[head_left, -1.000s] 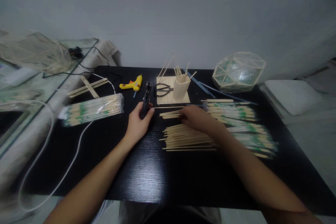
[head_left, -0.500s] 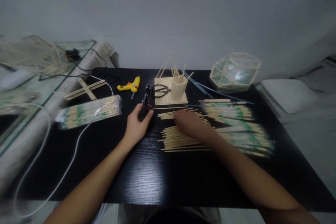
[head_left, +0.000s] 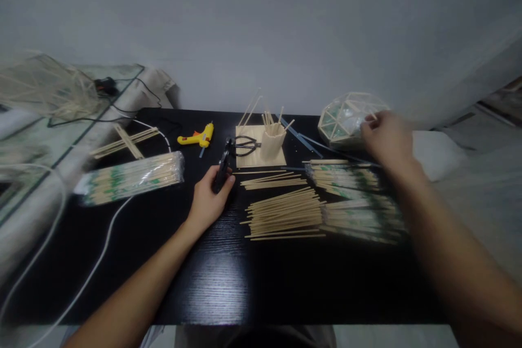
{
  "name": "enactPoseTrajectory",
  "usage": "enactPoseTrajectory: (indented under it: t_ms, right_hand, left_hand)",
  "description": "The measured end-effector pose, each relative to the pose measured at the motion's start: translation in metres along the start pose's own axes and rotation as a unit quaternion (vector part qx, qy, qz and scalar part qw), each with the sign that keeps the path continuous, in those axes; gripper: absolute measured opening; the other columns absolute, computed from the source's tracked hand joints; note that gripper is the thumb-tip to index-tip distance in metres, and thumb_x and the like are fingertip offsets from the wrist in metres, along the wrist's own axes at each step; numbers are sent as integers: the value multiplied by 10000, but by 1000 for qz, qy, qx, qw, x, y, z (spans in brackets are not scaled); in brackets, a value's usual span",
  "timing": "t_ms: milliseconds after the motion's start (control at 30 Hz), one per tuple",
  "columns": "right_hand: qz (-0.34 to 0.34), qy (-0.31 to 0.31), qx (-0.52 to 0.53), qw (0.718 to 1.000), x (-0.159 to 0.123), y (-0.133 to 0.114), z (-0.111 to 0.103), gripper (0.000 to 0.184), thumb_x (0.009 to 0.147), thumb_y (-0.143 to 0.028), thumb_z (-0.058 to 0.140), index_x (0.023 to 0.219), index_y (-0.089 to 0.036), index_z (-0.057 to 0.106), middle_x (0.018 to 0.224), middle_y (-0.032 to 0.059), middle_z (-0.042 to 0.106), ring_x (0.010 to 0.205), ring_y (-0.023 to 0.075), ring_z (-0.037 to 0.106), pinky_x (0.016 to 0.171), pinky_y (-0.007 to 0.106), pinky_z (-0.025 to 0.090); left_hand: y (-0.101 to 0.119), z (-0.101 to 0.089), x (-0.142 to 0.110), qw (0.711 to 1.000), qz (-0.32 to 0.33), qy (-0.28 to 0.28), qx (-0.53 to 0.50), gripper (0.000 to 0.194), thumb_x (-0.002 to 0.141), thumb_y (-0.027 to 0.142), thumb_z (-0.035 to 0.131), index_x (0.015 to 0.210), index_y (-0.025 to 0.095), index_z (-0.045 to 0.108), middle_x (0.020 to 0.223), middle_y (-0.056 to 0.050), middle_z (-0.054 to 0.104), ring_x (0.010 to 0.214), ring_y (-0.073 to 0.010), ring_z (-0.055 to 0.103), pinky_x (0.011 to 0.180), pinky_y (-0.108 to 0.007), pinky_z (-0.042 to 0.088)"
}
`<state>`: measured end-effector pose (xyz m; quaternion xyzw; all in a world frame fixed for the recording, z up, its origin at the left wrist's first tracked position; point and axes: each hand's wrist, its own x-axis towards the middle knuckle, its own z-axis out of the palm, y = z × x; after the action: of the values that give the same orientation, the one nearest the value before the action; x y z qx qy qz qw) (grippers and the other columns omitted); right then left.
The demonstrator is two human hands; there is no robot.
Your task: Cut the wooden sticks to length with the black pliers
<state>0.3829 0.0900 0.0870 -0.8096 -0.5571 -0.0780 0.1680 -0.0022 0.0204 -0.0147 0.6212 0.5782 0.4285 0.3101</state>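
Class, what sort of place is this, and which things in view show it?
Probably a small craft workspace: a yellow plastic glue gun, a pile of thin pale wooden sticks, and a many-sided, pale-framed, see-through model on a black table.

Place: craft workspace, probably; dim, blurred view | black table (head_left: pixel 326 283) | yellow glue gun (head_left: pixel 207 134) | loose wooden sticks (head_left: pixel 285 213)
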Motion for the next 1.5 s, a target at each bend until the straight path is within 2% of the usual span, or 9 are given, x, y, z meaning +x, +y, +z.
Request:
enactPoseTrajectory:
  t_ms: [100,167,267,333,433,533,867,1133,1500]
  right_hand:
    - [-76,-3,39,996,-21,-16,10,261,932,-255,579,1105,-125,725,954,159,762,792,273,655,683,325,378]
    - [-175,-57,82,979,-49,-40,21,188,924,-250,600,970,-136,742,837,117,746,720,239,631,666,304,370]
    - [-340,-160,171,911,-93,-84,42,159,936,-209,613,832,-156,722,819,72,731,726,184,617,700,275,378]
    - [-374,-208,192,883,-115,-110,55,164,951,-195,616,833,-148,721,835,70,728,758,172,622,719,262,386]
    - [-392,-264,171,864,-132,-138,68,144,966,-198,622,896,-141,735,890,81,721,811,173,635,743,258,399]
    - [-399,-276,142,863,-137,-150,74,157,987,-205,595,964,-137,735,972,97,706,854,174,645,772,262,413]
    - [-394,-274,81,874,-136,-148,76,186,984,-216,567,887,-142,707,920,92,714,830,194,653,726,281,403]
    - [-392,-270,65,877,-140,-157,81,173,994,-290,602,966,-149,699,990,93,720,903,216,673,758,288,428]
    - [-385,-248,34,888,-140,-168,84,215,1056,-223,444,1113,-119,624,1089,149,689,982,242,662,782,295,447]
  left_hand:
    - [1,0,1,1000,1,6,-3,270,887,423,637,1037,200,663,973,-27,716,944,-210,658,876,-318,496]
    - [2,-1,2,1000,1,12,-7,264,886,418,636,1028,197,663,973,-29,715,933,-207,656,872,-317,496]
    - [2,-1,3,1000,0,16,-14,259,885,412,635,1020,193,662,964,-31,712,921,-204,653,866,-317,494]
    - [2,-1,3,1000,1,17,-19,254,884,408,636,1019,193,659,962,-30,710,922,-203,651,869,-318,492]
    - [1,0,3,1000,0,16,-23,250,881,404,638,1016,194,656,964,-28,710,913,-200,648,869,-321,492]
    - [1,0,3,1000,-3,14,-23,240,887,396,632,1020,197,655,947,-22,710,894,-194,647,849,-314,493]
    - [2,1,2,1000,8,8,-23,193,895,355,625,1010,203,653,921,-2,706,883,-178,646,825,-284,483]
    - [2,0,2,1000,9,7,-27,195,893,354,622,1013,203,653,927,-8,716,883,-184,653,820,-289,488]
    - [3,0,3,999,3,11,-31,198,882,358,621,998,200,651,922,-14,719,883,-192,656,827,-298,493]
